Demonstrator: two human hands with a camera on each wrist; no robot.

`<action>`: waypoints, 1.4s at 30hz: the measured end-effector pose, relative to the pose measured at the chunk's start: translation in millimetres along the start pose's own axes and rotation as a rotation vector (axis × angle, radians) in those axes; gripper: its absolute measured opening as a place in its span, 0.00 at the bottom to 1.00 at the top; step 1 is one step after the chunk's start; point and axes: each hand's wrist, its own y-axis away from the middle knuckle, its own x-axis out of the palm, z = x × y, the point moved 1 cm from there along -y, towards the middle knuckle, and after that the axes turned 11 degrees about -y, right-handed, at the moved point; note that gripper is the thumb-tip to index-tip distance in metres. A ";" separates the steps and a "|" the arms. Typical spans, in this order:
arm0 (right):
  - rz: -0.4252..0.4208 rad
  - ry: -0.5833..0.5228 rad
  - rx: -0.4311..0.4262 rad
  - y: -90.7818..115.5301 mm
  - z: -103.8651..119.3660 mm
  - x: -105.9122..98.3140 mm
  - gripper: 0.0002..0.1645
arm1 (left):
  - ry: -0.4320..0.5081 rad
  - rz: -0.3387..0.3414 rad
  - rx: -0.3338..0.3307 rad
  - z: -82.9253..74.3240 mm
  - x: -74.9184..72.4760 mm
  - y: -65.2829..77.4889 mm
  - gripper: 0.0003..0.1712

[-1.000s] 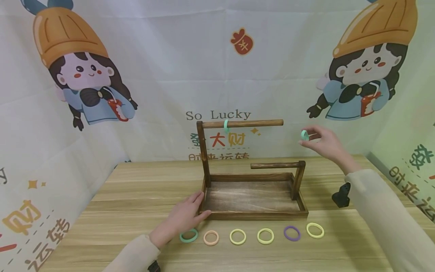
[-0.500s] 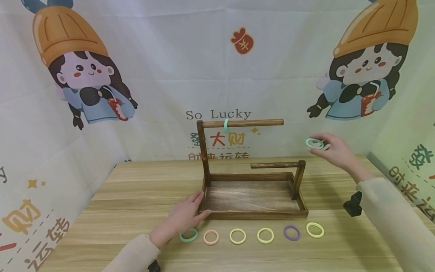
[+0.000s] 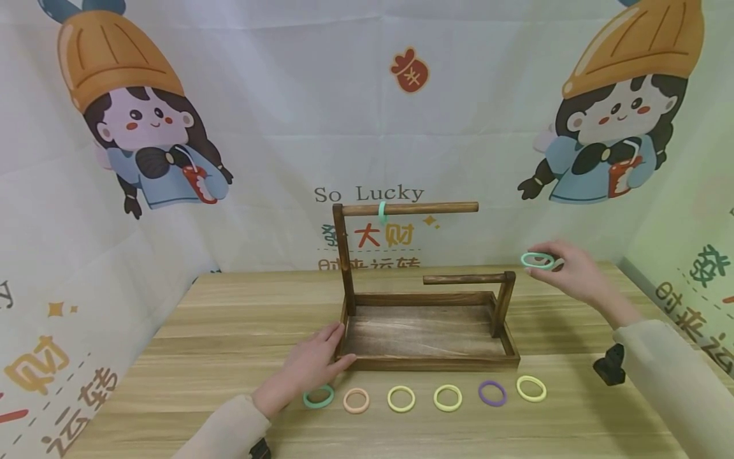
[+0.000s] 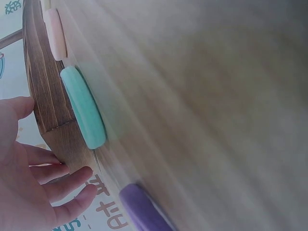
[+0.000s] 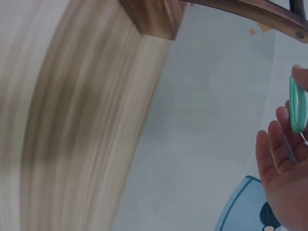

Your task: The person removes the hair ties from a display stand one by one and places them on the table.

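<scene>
A mint-green ring is pinched between the thumb and fingers of my right hand, held in the air right of the dark wooden rack. That ring shows almost edge-on at the border of the right wrist view. The rack is a shallow tray with a tall left arm and a short right arm. Another mint-green ring hangs on the upper bar. My left hand rests against the tray's front left corner, its fingers on the left wall and its thumb at the front wall.
Before the tray lie a green ring, an orange ring, two yellow rings, a purple ring and a pale yellow ring. Another purple ring lies near my left wrist. The lower bar points left. A printed cloth hangs behind.
My right hand has moved down and to the right with the mint-green ring, which has turned from nearly edge-on to lying flatter. The left hand and rack have stayed still.
</scene>
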 end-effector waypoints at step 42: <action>0.118 -0.106 -0.015 92.5 -23.7 16.5 0.19 | -0.002 0.017 0.007 0.3 0.9 -0.2 0.39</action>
